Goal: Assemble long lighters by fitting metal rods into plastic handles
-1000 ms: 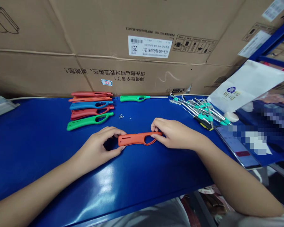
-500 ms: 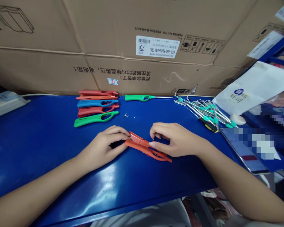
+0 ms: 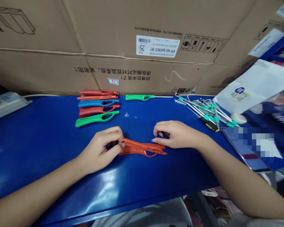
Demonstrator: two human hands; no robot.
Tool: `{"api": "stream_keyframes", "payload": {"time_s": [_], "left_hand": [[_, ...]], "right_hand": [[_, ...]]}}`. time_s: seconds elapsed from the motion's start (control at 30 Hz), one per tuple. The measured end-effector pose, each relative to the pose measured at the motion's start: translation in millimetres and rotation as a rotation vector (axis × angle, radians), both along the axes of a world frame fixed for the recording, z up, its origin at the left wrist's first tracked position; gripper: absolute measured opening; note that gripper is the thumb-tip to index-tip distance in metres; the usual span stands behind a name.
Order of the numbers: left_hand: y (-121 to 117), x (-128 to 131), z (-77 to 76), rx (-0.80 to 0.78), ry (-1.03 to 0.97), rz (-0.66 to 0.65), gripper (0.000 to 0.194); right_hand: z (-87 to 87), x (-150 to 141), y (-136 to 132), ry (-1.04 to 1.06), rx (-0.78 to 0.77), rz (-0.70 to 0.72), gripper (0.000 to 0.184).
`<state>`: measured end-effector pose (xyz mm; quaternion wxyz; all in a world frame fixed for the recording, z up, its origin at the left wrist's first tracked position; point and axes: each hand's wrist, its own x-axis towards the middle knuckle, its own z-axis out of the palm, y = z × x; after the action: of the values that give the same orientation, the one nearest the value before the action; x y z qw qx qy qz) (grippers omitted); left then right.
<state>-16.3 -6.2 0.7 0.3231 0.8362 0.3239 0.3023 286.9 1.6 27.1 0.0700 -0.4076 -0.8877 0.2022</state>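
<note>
My left hand [image 3: 106, 148] pinches the left end of an orange lighter casing [image 3: 142, 147] between thumb and fingers, above the blue table. The casing's two halves lie alongside each other, parted, with the hollow inside facing up and the trigger loop towards the right. Just above the casing's right end is my right hand [image 3: 174, 135], its fingers loosely curled and the thumb apart from them. Nothing shows between those fingers. Beyond the hands lie several tiny pins [image 3: 126, 115] in a small heap, with one lying by itself.
Red, orange, blue and green lighter casings [image 3: 98, 119] lie stacked in a row behind my left hand. A green lighter with a metal tube [image 3: 138, 97] lies at the back. Metal lighter rods [image 3: 203, 110] are piled at right, near a phone [image 3: 243, 151]. A large carton [image 3: 109, 34] stands behind.
The orange casing has turned more level and its hollow inside now faces up. My right hand has moved off the casing, slightly right and up. My left hand keeps its hold.
</note>
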Motion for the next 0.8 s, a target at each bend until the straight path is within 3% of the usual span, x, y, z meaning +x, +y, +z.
{"api": "stream_keyframes", "payload": {"time_s": [0.07,0.17,0.3,0.43,0.63,0.8], "left_hand": [[0,0,0.2,-0.019,-0.031,0.018,0.028],[-3,2,2.7,-0.081,-0.078,0.056,0.035],[-9,6,6.0,-0.141,-0.018,0.055,0.038],[-13,7,6.5,-0.063,0.144,0.06,0.036],[-14,7,6.2,0.065,0.449,0.081,0.042],[-13,6,6.1,0.147,0.414,0.106,0.042]], "right_hand": [[1.1,-1,-1,-0.005,-0.023,0.021,0.024],[2.7,-2,-3,-0.032,-0.029,0.039,0.015],[4.2,-1,-1,-0.075,-0.008,-0.05,0.01],[2.1,5,5,-0.115,0.058,-0.188,0.009],[-1.1,6,8,-0.124,0.073,-0.23,0.009],[3.4,26,19,-0.072,0.188,-0.325,0.025]]}}
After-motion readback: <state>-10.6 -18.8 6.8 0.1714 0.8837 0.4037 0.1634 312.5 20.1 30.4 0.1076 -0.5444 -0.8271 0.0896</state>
